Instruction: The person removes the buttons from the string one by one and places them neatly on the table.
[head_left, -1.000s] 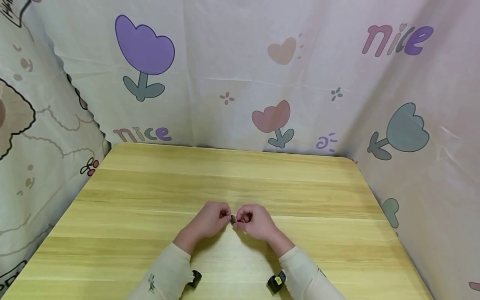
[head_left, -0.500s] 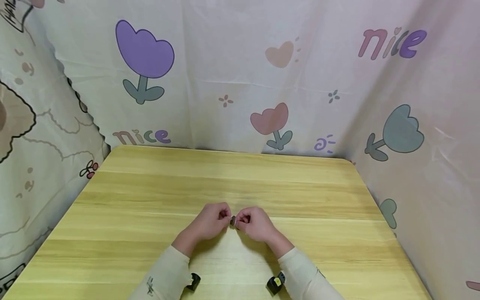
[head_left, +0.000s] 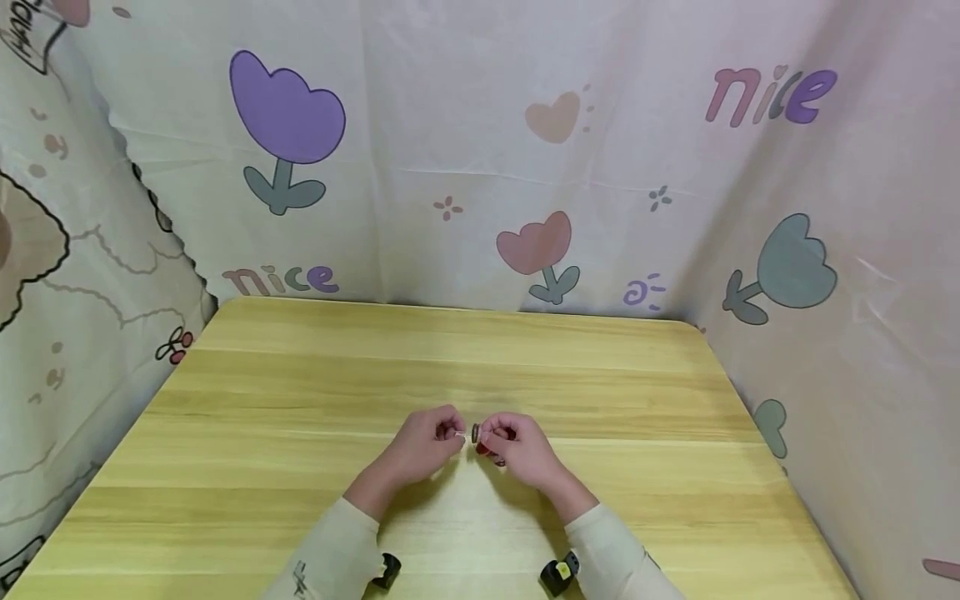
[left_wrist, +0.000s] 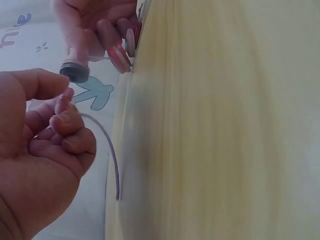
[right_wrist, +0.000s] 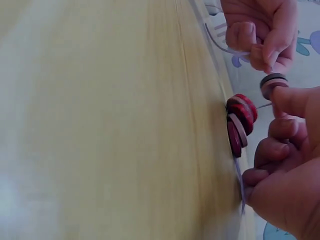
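My left hand [head_left: 427, 442] pinches a thin pale cord [left_wrist: 111, 145] between thumb and forefinger; a tail of it curves down out of the fingers in the left wrist view. Just to the right, my right hand [head_left: 521, 450] pinches a small round disc [right_wrist: 267, 86] with a dark grey face and a pinkish side. A narrow gap separates this disc from the left fingertips. Below the right fingers hang several red and pinkish discs [right_wrist: 242, 110], strung along the cord close over the table. Part of the cord is hidden inside the right hand.
Both hands are above the middle of a light wooden table [head_left: 450, 358]. A printed cloth [head_left: 450, 108] with flowers and lettering stands behind it and along both sides. Each forearm wears a small black wrist camera [head_left: 558, 573].
My right hand has drawn slightly right with the dark-faced disc, widening the gap to the left hand. The red discs below it show more clearly. My left hand stays nearly in place.
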